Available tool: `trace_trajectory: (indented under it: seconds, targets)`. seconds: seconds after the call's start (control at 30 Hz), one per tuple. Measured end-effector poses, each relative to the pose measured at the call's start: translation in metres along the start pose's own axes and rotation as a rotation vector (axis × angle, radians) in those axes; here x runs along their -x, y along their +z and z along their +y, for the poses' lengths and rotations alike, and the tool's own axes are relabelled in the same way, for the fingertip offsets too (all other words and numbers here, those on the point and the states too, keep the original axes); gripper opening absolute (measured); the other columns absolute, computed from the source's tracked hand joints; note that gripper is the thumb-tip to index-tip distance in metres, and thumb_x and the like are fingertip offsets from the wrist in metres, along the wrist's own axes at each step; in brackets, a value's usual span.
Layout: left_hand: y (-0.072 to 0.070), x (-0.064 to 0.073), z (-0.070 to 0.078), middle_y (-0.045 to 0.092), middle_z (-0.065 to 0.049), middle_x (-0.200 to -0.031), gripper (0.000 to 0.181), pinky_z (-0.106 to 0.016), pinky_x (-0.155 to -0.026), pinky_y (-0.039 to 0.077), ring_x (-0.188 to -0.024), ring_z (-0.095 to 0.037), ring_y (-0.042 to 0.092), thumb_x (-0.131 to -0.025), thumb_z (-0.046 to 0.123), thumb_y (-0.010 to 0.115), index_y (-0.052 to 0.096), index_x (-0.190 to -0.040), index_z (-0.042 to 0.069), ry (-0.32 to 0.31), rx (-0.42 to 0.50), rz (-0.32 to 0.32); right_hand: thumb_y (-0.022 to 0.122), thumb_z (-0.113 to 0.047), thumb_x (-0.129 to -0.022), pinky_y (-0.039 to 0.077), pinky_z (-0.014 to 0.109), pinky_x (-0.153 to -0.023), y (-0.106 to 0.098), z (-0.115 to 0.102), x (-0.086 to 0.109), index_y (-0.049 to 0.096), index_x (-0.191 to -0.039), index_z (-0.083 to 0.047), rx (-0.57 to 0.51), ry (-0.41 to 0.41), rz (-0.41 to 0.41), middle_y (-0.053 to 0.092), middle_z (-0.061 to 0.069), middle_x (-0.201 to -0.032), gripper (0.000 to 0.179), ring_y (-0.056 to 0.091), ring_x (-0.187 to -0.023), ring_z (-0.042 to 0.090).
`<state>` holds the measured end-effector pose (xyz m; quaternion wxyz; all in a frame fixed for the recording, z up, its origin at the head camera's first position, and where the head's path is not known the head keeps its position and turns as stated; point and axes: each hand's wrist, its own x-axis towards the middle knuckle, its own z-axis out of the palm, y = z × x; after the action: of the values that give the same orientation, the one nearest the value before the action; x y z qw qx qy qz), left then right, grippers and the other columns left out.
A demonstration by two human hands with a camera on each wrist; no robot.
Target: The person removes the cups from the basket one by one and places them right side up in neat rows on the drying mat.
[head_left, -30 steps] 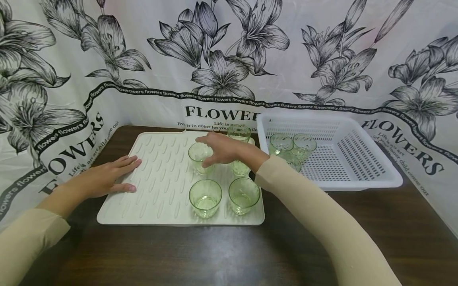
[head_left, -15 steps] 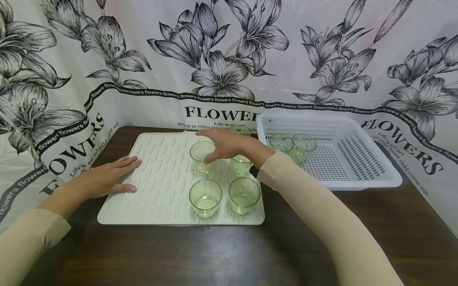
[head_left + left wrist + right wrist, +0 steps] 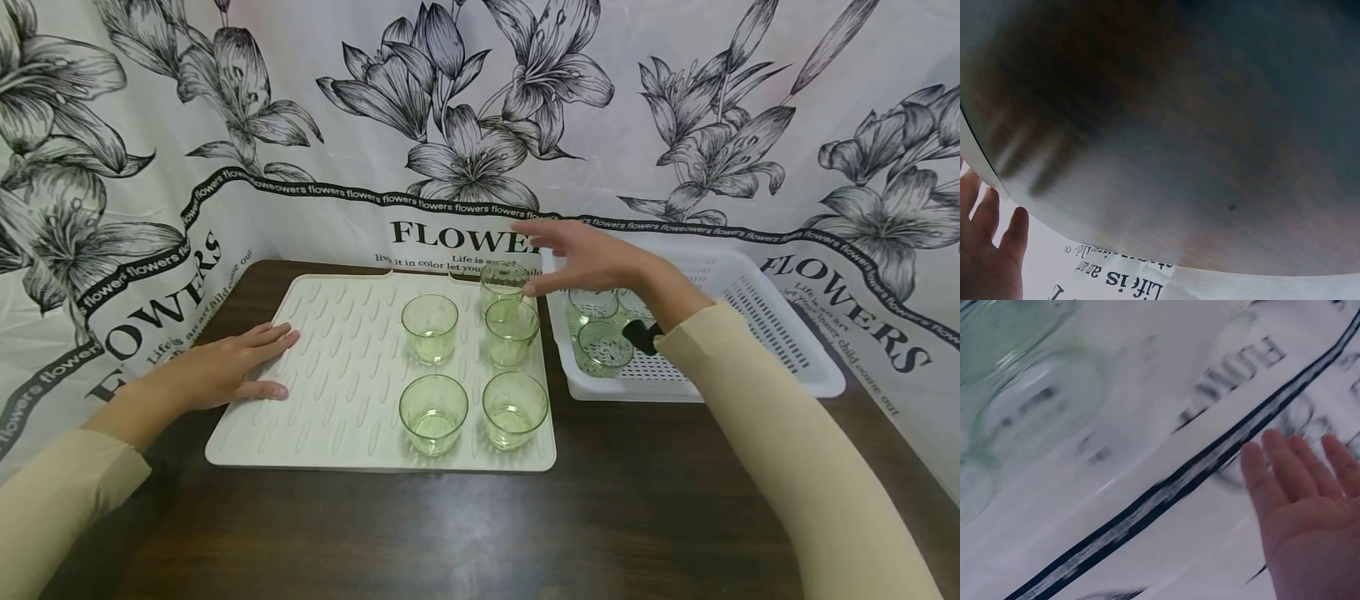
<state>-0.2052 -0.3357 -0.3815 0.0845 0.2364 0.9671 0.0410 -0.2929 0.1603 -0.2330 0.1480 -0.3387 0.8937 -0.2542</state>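
My left hand (image 3: 228,367) rests on the left edge of a white ribbed draining mat (image 3: 322,375), fingers straight. My right hand (image 3: 588,257) is raised between the mat and a white plastic basket (image 3: 712,342), holding nothing, fingers extended. Green glass tumblers stand upright in two columns on the mat's right half: a front left glass (image 3: 433,417), a front right glass (image 3: 514,412), a middle left glass (image 3: 430,329), a middle right glass (image 3: 512,333) and a back right glass (image 3: 501,282). In the right wrist view the palm and spread fingers (image 3: 1285,475) show nothing held.
In the basket's left part sit several more green glasses, the nearest glass (image 3: 604,346) by its front wall; my right hand and wrist partly cover others. A printed floral cloth (image 3: 465,158) hangs behind the dark wooden table (image 3: 360,533).
My right hand has left the middle left glass and moved right, toward the basket, empty. The glasses on the mat stay in place, and the left hand has not moved.
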Motion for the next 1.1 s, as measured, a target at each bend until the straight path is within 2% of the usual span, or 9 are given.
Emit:
trace_trajectory:
  seconds: [0.17, 0.37, 0.53, 0.9, 1.1]
  targets:
    - [-0.001, 0.001, -0.001, 0.032, -0.023, -0.157, 0.09, -0.066, -0.099, 0.038, -0.141, -0.049, 0.031, -0.088, 0.059, 0.064, 0.036, -0.153, 0.004, 0.008, -0.004, 0.01, 0.08, -0.025, -0.087, 0.026, 0.054, -0.115, -0.018, 0.035, 0.027, 0.025, -0.159, -0.014, -0.066, 0.06, 0.016, 0.022, 0.007, -0.164, 0.091, 0.027, -0.148, 0.034]
    - [-0.001, 0.003, -0.003, 0.032, -0.023, -0.157, 0.089, -0.066, -0.099, 0.038, -0.141, -0.048, 0.032, -0.088, 0.058, 0.064, 0.036, -0.153, 0.004, 0.006, -0.007, 0.011, 0.08, -0.022, -0.087, 0.027, 0.06, -0.112, -0.029, 0.074, 0.054, 0.025, -0.158, -0.008, -0.062, 0.165, 0.023, 0.023, 0.015, -0.163, 0.091, 0.028, -0.145, 0.043]
    - [-0.002, 0.003, -0.002, 0.032, -0.023, -0.157, 0.09, -0.065, -0.099, 0.038, -0.141, -0.049, 0.031, -0.088, 0.059, 0.064, 0.036, -0.153, 0.004, 0.005, -0.001, 0.008, 0.079, -0.021, -0.087, 0.028, 0.059, -0.112, -0.032, 0.096, 0.07, 0.025, -0.156, -0.001, -0.056, 0.227, 0.011, 0.024, 0.021, -0.161, 0.09, 0.028, -0.144, 0.046]
    - [0.0, 0.004, 0.0, 0.031, -0.023, -0.158, 0.089, -0.066, -0.097, 0.04, -0.14, -0.049, 0.033, -0.089, 0.061, 0.062, 0.036, -0.154, 0.005, -0.009, 0.007, -0.003, 0.079, -0.016, -0.086, 0.026, 0.062, -0.111, -0.028, 0.127, 0.079, 0.023, -0.155, 0.004, -0.106, 0.259, -0.046, 0.022, 0.028, -0.159, 0.091, 0.025, -0.143, 0.05]
    - [0.0, 0.003, 0.0, 0.03, -0.022, -0.159, 0.09, -0.066, -0.098, 0.039, -0.141, -0.049, 0.031, -0.088, 0.062, 0.062, 0.035, -0.154, 0.006, -0.011, 0.012, -0.003, 0.079, -0.013, -0.085, 0.027, 0.062, -0.111, -0.027, 0.134, 0.079, 0.023, -0.154, 0.006, -0.099, 0.247, -0.064, 0.024, 0.029, -0.158, 0.09, 0.027, -0.142, 0.05]
